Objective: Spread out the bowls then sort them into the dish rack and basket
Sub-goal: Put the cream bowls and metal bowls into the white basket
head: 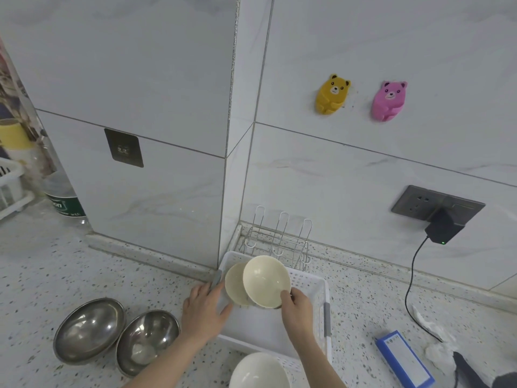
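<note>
While your right hand pinches the rim of a cream bowl at its 5 o'clock edge, a second cream bowl leans behind it inside the white basket. Your left hand rests spread, fingers relaxed, against the basket's 9 o'clock wall. Judged glazed, rigid, breakable and slick: grip rims firmly. Two steel bowls wait at 8 o'clock; the wire dish rack stands at 12 o'clock.
</note>
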`<action>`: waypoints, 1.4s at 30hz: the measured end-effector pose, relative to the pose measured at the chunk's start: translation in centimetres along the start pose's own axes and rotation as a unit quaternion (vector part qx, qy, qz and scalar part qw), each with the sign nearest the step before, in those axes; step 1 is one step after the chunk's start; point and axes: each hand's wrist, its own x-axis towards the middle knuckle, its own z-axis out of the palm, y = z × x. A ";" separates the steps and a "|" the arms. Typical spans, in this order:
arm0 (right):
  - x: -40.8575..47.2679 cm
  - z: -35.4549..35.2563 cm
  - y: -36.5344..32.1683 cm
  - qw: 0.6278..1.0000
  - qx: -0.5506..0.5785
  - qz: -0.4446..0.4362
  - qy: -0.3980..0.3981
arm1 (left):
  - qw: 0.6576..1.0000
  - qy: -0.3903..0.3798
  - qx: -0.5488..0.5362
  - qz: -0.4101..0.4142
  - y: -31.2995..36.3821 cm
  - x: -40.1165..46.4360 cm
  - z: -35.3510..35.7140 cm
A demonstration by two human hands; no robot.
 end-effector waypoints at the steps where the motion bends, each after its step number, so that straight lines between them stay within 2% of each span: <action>1: 0.2 0.4 -0.2 1.000 -0.015 -0.003 -0.010 | 1.000 -0.008 0.004 0.000 -0.1 0.0 0.0; 7: 1.2 2.4 -0.6 0.994 -0.108 0.006 -0.021 | 1.000 -0.009 0.012 0.003 0.0 0.0 -0.3; 20: 2.1 4.5 -1.1 0.986 -0.158 0.047 -0.020 | 1.000 -0.013 -0.004 0.005 0.0 0.0 -0.5; 37: 1.8 4.8 -1.9 0.965 -0.256 0.055 -0.025 | 1.000 -0.016 0.012 0.000 0.1 0.1 -0.6; 42: 1.3 4.3 -1.6 0.970 -0.226 0.068 -0.057 | 1.000 -0.014 0.015 0.003 0.1 0.0 -0.6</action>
